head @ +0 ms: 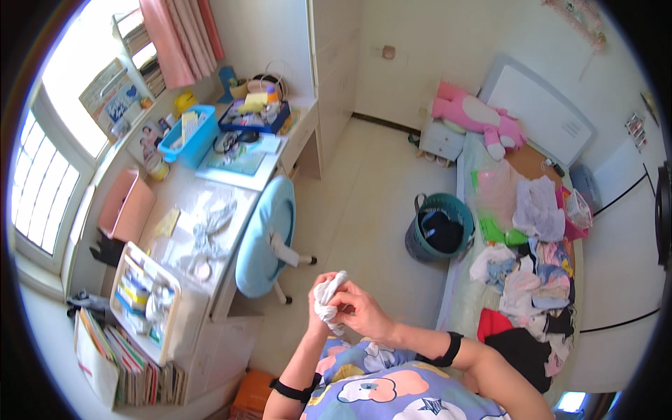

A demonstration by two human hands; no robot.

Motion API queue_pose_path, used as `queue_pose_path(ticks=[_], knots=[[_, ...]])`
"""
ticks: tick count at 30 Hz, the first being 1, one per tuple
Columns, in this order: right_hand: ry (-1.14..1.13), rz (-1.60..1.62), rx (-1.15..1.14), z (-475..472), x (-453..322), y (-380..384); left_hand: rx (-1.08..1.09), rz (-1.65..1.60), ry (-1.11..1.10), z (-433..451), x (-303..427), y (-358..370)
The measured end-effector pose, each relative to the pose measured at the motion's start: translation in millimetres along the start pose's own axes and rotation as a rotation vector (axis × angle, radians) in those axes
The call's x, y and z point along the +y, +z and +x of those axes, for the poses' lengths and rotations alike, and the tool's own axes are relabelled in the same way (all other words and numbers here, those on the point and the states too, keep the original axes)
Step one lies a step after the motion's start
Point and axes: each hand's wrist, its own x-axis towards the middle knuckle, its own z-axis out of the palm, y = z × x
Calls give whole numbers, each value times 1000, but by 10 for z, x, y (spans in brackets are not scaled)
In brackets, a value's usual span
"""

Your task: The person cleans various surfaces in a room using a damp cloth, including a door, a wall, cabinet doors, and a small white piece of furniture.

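Observation:
A small white cloth item (326,302), twisted or bunched up, is between my two hands above my lap. My left hand (316,307) grips it from the left side, its fingers partly hidden behind the fabric. From the right, my right hand (359,310) pinches the cloth between thumb and fingers. On the bed at the right lie piles of clothes (525,283), among them a red piece (493,324) and a large black piece (520,357).
A green laundry basket (417,247) with dark clothes stands on the floor beside the bed. A light blue chair (266,236) stands at the cluttered desk (236,252) on the left. Books (136,367) and an orange box (253,394) are at lower left.

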Motion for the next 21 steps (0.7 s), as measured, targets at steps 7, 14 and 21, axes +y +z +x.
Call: queue_pose_path(ticks=[7, 14, 21], knots=[[-56, -80, 165, 1251, 59, -884, -62, 418, 200, 1427, 521, 721], [-24, 180, 350, 2825, 129, -2020, -56, 325, 210, 2836, 863, 1337], [-95, 81, 103, 4439, -324, -2860, -93, 501, 348, 4498, 1435, 1655]])
